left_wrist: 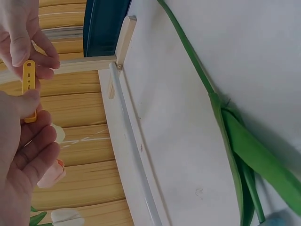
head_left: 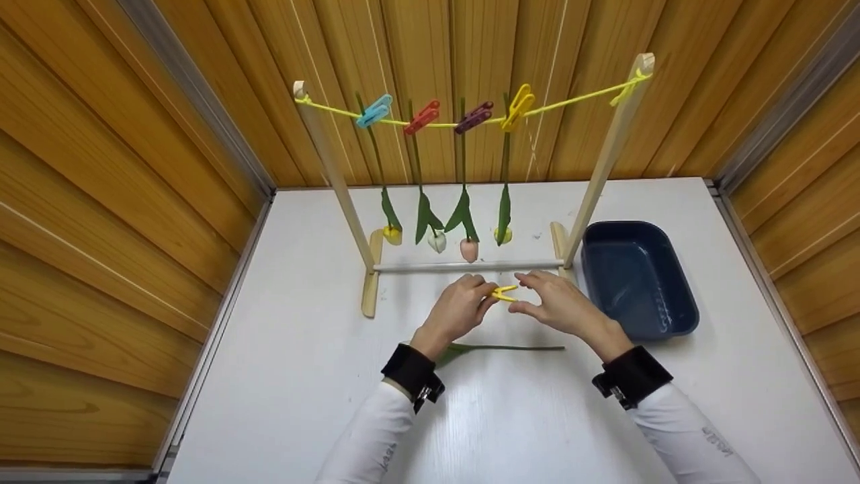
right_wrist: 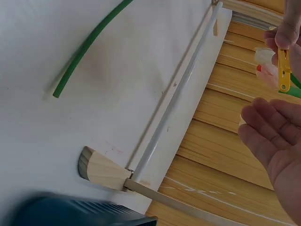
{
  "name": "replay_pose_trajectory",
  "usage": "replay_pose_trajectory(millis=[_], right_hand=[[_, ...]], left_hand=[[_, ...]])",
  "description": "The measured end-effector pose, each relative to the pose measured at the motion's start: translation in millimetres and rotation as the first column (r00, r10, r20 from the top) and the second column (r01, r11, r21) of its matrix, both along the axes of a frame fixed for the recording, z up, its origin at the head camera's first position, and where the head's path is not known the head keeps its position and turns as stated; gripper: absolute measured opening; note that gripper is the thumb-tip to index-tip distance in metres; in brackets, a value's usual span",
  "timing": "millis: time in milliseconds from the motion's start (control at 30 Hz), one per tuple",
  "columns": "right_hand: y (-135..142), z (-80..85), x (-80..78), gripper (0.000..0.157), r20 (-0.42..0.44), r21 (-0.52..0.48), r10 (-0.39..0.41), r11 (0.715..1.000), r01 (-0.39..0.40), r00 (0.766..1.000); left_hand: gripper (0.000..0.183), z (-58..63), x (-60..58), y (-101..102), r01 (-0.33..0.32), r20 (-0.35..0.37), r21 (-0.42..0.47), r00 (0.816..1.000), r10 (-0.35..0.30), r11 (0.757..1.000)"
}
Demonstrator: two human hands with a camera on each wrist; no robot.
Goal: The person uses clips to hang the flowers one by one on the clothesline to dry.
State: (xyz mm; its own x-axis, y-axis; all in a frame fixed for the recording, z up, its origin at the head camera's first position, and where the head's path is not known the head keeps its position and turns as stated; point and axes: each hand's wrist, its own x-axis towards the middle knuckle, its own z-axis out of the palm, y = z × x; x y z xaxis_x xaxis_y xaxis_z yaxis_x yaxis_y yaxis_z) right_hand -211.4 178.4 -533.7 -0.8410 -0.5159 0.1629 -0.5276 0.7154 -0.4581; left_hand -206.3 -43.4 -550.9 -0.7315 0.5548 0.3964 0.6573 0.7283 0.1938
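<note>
In the head view, my left hand (head_left: 457, 308) pinches one end of a yellow clothespin (head_left: 505, 293) between thumb and fingers. My right hand (head_left: 563, 304) is held close to the clothespin's other end, thumb and fingers spread apart. The right wrist view shows a gap between the right fingers and the yellow clothespin (right_wrist: 284, 70). Beneath the hands, an artificial tulip (head_left: 517, 347) lies on the white table, its head hidden by the left arm. Its green leaves (left_wrist: 263, 160) appear in the left wrist view, with a bluish bit of bloom at the bottom edge.
A yellow cord (head_left: 578, 98) spans two wooden posts. Blue (head_left: 374, 111), red (head_left: 422, 117), purple (head_left: 474, 117) and yellow (head_left: 518, 107) clothespins hold tulips upside down on it. A white rod (head_left: 470, 266) joins the posts low down. A dark blue basin (head_left: 685, 323) stands right.
</note>
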Motion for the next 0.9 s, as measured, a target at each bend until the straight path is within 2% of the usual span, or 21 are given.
replay_pose_trajectory(millis=[133,267,500,900], right_hand=[[0,1.3,-2.2,0.062,-0.062,0.125,0.078,0.99,-0.069,0.995],[-1,-1.6,-4.0,0.054,-0.111,0.177,0.136,0.977,-0.115,0.984],[1,-9.5,-4.4,0.036,-0.212,0.161,0.175,0.977,-0.142,0.961],[1,-21.3,-2.1,0.027,-0.334,0.074,0.158,0.987,-0.141,0.929]], left_hand=[[0.018,2.8,0.1,2,0.02,-0.023,-0.042,1.0,-0.021,0.999],[0.019,5.7,0.4,3,0.03,-0.002,-0.071,1.0,-0.03,0.997],[0.018,6.6,-0.2,5,0.033,0.04,-0.111,0.999,-0.028,0.993],[0.018,9.2,-1.5,5,0.044,0.077,-0.121,0.996,-0.035,0.992]])
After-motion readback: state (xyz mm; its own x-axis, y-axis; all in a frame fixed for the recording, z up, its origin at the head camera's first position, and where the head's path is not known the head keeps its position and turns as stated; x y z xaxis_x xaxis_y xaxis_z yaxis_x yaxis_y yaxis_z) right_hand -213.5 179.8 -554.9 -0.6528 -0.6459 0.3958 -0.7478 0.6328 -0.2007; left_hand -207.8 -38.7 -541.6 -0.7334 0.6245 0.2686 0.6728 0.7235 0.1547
